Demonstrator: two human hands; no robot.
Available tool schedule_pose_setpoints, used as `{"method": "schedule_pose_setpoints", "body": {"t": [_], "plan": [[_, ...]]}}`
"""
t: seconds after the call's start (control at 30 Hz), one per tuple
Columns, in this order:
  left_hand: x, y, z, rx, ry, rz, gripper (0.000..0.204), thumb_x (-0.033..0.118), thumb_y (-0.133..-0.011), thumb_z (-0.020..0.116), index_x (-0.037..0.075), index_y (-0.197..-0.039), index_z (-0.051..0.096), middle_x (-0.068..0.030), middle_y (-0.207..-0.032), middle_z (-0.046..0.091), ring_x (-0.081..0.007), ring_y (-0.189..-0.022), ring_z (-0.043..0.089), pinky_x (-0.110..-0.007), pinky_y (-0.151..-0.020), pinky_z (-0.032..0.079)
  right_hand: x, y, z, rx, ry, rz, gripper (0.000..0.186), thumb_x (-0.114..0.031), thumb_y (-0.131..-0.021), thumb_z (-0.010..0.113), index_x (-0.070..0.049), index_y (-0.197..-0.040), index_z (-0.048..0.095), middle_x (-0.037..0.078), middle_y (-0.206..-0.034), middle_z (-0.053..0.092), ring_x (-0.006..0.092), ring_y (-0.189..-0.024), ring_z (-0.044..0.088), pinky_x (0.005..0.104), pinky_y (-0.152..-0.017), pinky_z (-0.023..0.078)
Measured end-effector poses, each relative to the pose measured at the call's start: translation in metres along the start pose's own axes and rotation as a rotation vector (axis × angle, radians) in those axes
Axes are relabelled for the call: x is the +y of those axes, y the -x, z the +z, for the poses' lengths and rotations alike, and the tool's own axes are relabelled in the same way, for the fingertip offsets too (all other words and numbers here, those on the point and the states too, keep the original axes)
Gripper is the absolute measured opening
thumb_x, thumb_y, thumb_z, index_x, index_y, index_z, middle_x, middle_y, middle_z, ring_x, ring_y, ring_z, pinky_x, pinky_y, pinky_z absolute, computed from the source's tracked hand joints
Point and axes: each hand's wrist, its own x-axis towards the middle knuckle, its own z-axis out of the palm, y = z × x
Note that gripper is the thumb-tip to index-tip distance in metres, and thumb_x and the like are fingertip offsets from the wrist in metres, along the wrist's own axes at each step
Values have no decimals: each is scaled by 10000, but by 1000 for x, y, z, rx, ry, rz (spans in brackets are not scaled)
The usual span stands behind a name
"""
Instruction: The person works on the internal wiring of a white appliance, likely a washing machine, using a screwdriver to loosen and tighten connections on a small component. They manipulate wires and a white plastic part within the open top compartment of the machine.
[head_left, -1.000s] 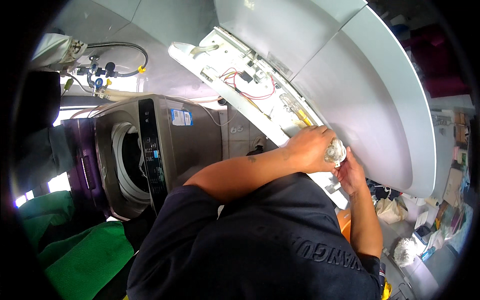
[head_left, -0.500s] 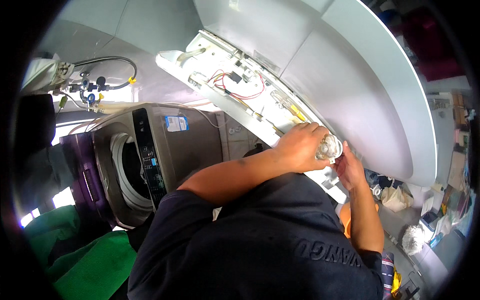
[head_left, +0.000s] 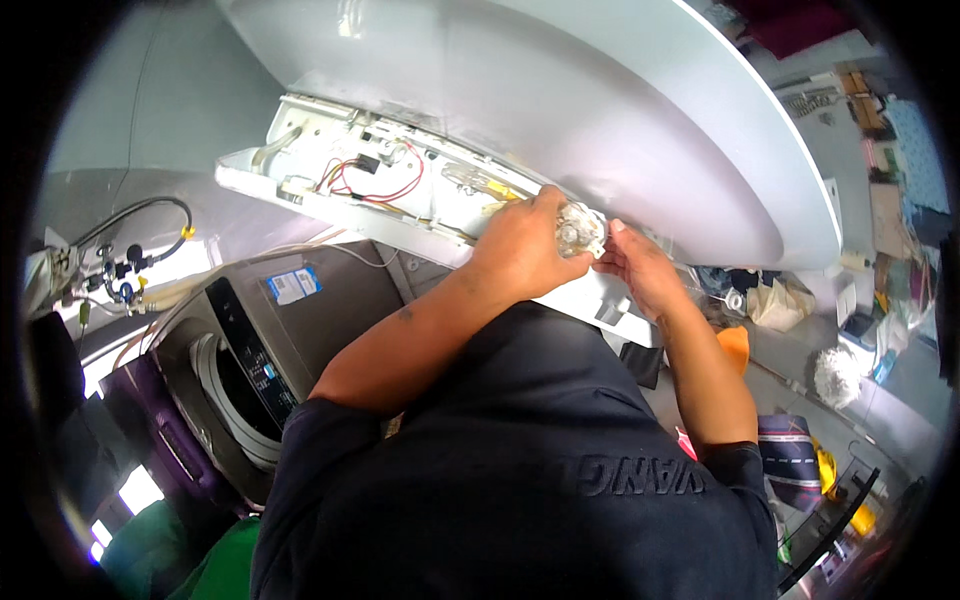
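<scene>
A round, dirty, translucent part with a white rim [head_left: 579, 230] is held up over the right half of a long, open white housing [head_left: 380, 228]. My left hand [head_left: 522, 248] wraps round it from the left, fingers over the top and thumb below. From the right, my right hand [head_left: 640, 268] pinches at its rim with thumb and bent fingers; the fingertips are partly hidden. Inside the housing, left of my hands, lie red wires [head_left: 388, 195] joined to a black connector block [head_left: 367, 163]. A yellow piece [head_left: 503, 189] shows beside my left knuckles.
Behind the housing rises a large, curved pale panel [head_left: 560, 110]. An open top-loading washing machine [head_left: 320, 330] stands to the left, with hoses and taps [head_left: 125, 275] beyond. At right are a beige bag [head_left: 778, 305], a fluffy white duster head [head_left: 838, 377] and shelves of clutter.
The view has shifted, so the housing and washing machine sit further left. Both hands stay on the round part, which has turned slightly between them.
</scene>
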Motion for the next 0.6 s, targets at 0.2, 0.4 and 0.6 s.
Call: {"method": "schedule_pose_setpoints", "body": {"t": [0.2, 0.4, 0.6], "plan": [[0, -7, 0, -68, -28, 44, 751, 372, -770, 859, -54, -1314, 563, -312, -1107, 704, -481, -1078, 688, -517, -950, 554, 5, 5, 9, -10, 93, -63, 500, -483, -1089, 571, -39, -1306, 650, 40, -1104, 668, 142, -1002, 624, 319, -970, 514], [-9, -7, -5, -189, -12, 126, 814, 317, -771, 881, -8, -1440, 548, -268, -1366, 603, -437, -1255, 611, -463, -1049, 513, 4, 8, 10, -14, 159, -66, 554, -521, -1099, 528, -21, -1298, 659, 59, -1172, 690, 151, -1045, 635, 316, -975, 509], [-17, -14, -10, -247, 44, 186, 764, 152, -770, 856, 63, -1468, 560, -181, -1166, 604, -339, -1044, 654, -429, -943, 539, 1, -1, 9, -28, 193, -34, 671, -624, -1093, 449, -20, -1298, 659, 69, -1195, 709, 158, -1039, 645, 327, -958, 518]]}}
